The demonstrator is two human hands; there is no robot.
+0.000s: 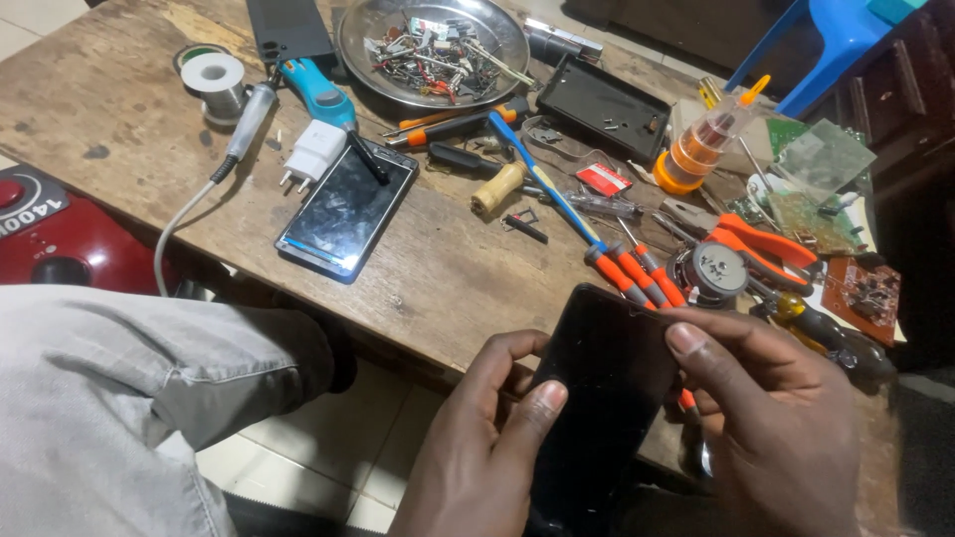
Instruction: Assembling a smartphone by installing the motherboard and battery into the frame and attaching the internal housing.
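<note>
Head view: wooden table (129, 109) fills the upper frame, cluttered with a second phone (346, 211), pliers (761, 247) and screwdrivers (637, 273). At lower centre, over the table's edge, both hands pinch a dark phone (607, 398): left hand (477, 447) thumb on its face, right hand (781, 428) fingertips at its top corner. With no support beneath, a slipped grip could drop it to the floor.

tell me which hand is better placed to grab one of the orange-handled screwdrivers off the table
Right, probably. The right hand pinches the black phone at its upper right edge, just below the orange-handled screwdrivers. The left hand cradles the phone's left side, farther away.
</note>
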